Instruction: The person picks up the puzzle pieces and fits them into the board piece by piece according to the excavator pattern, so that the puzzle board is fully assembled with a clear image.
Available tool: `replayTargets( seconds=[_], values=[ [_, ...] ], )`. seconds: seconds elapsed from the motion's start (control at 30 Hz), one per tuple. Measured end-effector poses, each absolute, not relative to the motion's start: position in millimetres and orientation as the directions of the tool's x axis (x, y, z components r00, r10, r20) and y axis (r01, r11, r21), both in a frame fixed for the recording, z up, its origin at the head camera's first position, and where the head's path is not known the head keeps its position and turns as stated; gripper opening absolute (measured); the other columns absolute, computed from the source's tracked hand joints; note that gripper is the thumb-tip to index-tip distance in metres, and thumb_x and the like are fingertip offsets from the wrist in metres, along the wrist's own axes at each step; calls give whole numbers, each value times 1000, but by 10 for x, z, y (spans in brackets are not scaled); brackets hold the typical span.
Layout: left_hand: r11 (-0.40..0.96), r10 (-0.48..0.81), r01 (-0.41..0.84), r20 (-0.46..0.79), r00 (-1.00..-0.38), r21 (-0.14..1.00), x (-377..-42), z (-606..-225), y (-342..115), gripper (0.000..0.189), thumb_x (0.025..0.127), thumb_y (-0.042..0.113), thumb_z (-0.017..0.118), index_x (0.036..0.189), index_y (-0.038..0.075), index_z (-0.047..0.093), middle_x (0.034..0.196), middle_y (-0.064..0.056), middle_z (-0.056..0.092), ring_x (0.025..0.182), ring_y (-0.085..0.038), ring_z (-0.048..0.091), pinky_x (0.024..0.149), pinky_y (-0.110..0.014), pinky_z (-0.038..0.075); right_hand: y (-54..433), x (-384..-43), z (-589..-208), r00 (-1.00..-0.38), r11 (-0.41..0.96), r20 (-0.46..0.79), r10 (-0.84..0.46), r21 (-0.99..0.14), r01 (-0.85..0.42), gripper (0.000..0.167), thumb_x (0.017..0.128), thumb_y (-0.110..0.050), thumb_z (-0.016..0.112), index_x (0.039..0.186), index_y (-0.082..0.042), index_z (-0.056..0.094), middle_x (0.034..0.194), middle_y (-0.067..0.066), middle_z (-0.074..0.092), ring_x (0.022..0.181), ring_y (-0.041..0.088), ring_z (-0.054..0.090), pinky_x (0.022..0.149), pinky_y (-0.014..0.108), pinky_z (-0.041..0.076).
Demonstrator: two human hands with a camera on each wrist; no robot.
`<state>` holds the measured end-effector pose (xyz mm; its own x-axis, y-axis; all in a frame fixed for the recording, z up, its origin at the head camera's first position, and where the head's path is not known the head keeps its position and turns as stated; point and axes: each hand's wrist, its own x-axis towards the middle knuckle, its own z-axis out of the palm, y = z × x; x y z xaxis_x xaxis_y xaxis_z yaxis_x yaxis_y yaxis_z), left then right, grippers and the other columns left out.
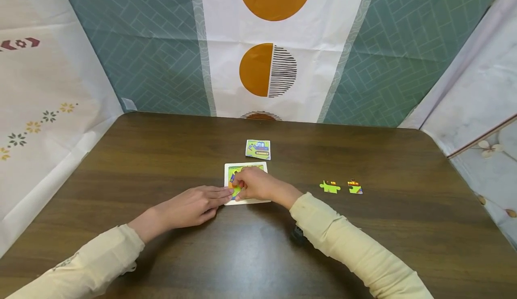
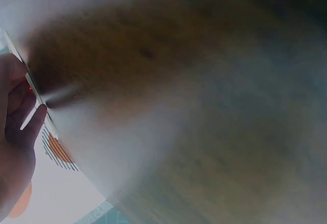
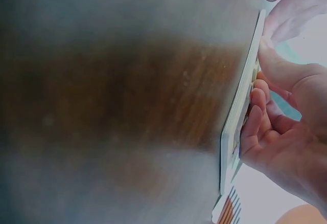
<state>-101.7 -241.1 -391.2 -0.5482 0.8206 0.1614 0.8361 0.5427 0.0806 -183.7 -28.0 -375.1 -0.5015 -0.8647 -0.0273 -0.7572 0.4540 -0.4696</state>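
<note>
A white-framed puzzle board (image 1: pixel 247 202) with a green picture lies on the table. My left hand (image 1: pixel 198 205) rests flat from the left, its extended fingertips on the board's left edge and the picture's lower left corner. Over the board, my right hand (image 1: pixel 258 184) bends its fingers and pinches a green puzzle piece (image 1: pixel 236 192) between thumb and forefinger, down at the picture's left part. In the right wrist view the curled fingers (image 3: pixel 253 121) sit right at the board's surface. My right hand covers much of the picture.
Behind the board lies a small card (image 1: pixel 258 149) with a blue excavator picture. Two loose jigsaw pieces, a green one (image 1: pixel 330 186) and a green-and-orange one (image 1: pixel 355 187), lie to the right on the brown table (image 1: pixel 194 146). Patterned cloth (image 1: pixel 161 65) hangs behind the table.
</note>
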Motion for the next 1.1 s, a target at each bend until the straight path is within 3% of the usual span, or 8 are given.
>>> replayTargets(
  seconds=[0.17, 0.5, 0.7, 1.1],
  values=[
    [569, 794, 807, 152, -589, 158, -1011, -3906, -2406, 42, 87, 1, 65, 129, -4, 60, 135, -14, 56, 123, -26, 54, 96, -42, 47, -266, -1845, -3740, -485, 438, -27, -874, -476, -763, 28, 80, -17, 81, 101, 0, 71, 81, 3, 59, 75, 15, 52, 70, 22, 44],
    [569, 778, 788, 157, -609, 235, -1028, -3891, -2391, 40, 89, 5, 64, 128, -3, 61, 134, -16, 56, 120, -26, 56, 92, -42, 50, -224, -1858, -3731, -415, 362, 16, -910, -458, -812, 20, 81, -15, 79, 94, -2, 72, 75, 2, 56, 71, 13, 48, 65, 20, 41],
    [570, 784, 787, 130, -607, 237, -1011, -3897, -2396, 42, 91, 9, 63, 131, -3, 58, 138, -17, 52, 122, -28, 54, 92, -42, 49, -222, -1870, -3738, -421, 376, -3, -907, -456, -807, 27, 82, -17, 79, 101, 0, 72, 78, 2, 57, 72, 13, 49, 66, 19, 41],
    [590, 772, 765, 96, -628, 258, -1012, -3902, -2406, 45, 93, 14, 62, 136, 0, 55, 142, -16, 48, 122, -28, 54, 93, -43, 49, -233, -1840, -3743, -449, 400, -5, -893, -464, -790, 20, 82, -15, 79, 93, -2, 68, 74, 1, 52, 73, 14, 47, 67, 23, 39]
  ],
)
